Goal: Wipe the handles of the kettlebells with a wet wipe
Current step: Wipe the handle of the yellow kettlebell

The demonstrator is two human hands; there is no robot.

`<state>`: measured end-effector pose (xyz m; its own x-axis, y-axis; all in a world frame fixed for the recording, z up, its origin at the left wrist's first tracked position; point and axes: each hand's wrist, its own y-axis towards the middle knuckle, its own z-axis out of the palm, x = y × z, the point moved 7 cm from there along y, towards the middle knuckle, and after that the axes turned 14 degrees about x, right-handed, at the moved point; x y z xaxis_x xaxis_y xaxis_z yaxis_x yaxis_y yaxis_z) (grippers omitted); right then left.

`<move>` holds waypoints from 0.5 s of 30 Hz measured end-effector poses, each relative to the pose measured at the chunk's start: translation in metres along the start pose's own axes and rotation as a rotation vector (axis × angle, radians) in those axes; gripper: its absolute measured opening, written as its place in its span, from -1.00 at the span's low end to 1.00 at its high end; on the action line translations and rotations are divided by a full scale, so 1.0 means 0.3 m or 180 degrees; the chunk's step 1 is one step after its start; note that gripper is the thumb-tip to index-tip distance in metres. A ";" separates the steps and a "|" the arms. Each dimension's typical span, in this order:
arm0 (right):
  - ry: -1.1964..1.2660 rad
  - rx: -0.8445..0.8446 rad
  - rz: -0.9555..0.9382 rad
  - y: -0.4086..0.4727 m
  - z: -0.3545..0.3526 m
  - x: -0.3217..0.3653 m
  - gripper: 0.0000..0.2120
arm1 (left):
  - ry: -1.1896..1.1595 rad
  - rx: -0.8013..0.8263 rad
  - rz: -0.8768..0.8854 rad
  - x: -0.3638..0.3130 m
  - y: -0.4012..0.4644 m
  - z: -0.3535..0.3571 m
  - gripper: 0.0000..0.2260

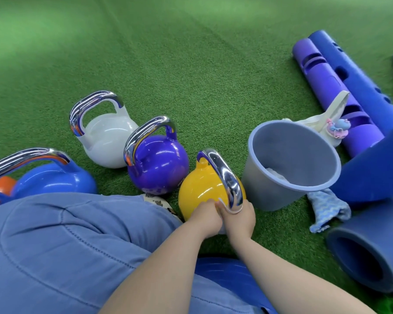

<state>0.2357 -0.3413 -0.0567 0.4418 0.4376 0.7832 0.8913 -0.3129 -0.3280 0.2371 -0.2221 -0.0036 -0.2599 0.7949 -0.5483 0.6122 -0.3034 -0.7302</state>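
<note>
- Blue-trousered knee (61,245) fills the lower left of the frame, nearest the camera, with two bare forearms reaching forward from the bottom edge just right of it.
- At the far left edge, a blue kettlebell (55,180) stands with its chrome handle cut off by the frame; something orange shows behind it.
- Up and right of that, a white kettlebell (109,143) and then a purple kettlebell (159,168) stand upright on the green turf (191,75), neither touched by a hand.
- At centre, the yellow kettlebell (200,191) is the one being worked on; its chrome handle (225,177) arches toward the camera.
- Left hand (204,217) rests against the yellow body by the handle's near foot; its fingers are curled, but what they hold is hidden.
- Right hand (238,219) wraps the near end of the handle, with a sliver of white, likely the wet wipe (222,203), showing at the fingers.
- Judged step: wiping this handle's near leg. Next the wipe should travel up over the arch to the far leg, the left hand steadying the bell.
- Right of centre, a grey bucket (270,191) holds something white; a patterned cloth (327,207) lies beside it.
- Far right, purple and blue foam tubes (349,87) lie on the turf.
</note>
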 end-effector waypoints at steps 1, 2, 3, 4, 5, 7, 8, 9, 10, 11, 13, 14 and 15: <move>-0.0072 0.0096 -0.0046 0.009 -0.009 0.008 -0.67 | -0.0325 -0.0004 0.0159 -0.018 0.000 0.001 -0.64; -0.0106 0.0266 -0.0111 0.016 -0.013 0.021 -0.74 | -0.0621 0.0003 0.0267 -0.029 -0.002 0.001 -0.63; -0.0131 0.0495 -0.0198 0.023 -0.017 0.034 -0.81 | -0.0841 0.0025 0.0341 -0.038 -0.005 0.002 -0.61; -0.0169 0.0740 -0.0279 0.031 -0.018 0.046 -0.87 | -0.0968 0.0052 0.0376 -0.043 -0.004 0.004 -0.60; -0.0233 0.0990 -0.0346 0.040 -0.019 0.058 -0.90 | -0.1035 0.0067 0.0381 -0.044 -0.001 0.004 -0.60; -0.0360 0.1471 -0.0489 0.050 -0.019 0.085 -0.88 | -0.1156 0.0039 0.0308 -0.034 0.013 0.005 -0.60; -0.0357 0.1693 -0.0588 0.057 -0.015 0.097 -0.84 | -0.1235 -0.0004 0.0236 -0.026 0.021 0.001 -0.59; -0.0278 0.1914 -0.0680 0.062 -0.011 0.105 -0.83 | -0.1320 -0.0064 0.0154 -0.016 0.027 -0.004 -0.57; -0.0132 0.2141 -0.0733 0.065 -0.008 0.113 -0.81 | -0.1411 -0.0134 0.0078 -0.006 0.030 -0.011 -0.56; 0.0040 0.2381 -0.0727 0.065 -0.006 0.121 -0.76 | -0.1487 -0.0204 0.0031 0.001 0.030 -0.020 -0.56; 0.0237 0.2825 -0.0571 0.062 -0.005 0.142 -0.64 | -0.1580 -0.0293 -0.0005 0.012 0.025 -0.035 -0.58; 0.0275 0.2985 -0.0511 0.060 -0.007 0.159 -0.59 | -0.1605 -0.0297 -0.0015 0.015 0.025 -0.038 -0.58; 0.0324 0.3120 -0.0472 0.056 -0.009 0.182 -0.56 | -0.1641 -0.0292 -0.0017 0.021 0.027 -0.039 -0.59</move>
<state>0.2745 -0.3248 -0.0180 0.3493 0.3271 0.8781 0.6471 0.5935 -0.4785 0.2491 -0.2134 -0.0081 -0.5831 0.4273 -0.6910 0.6668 -0.2342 -0.7075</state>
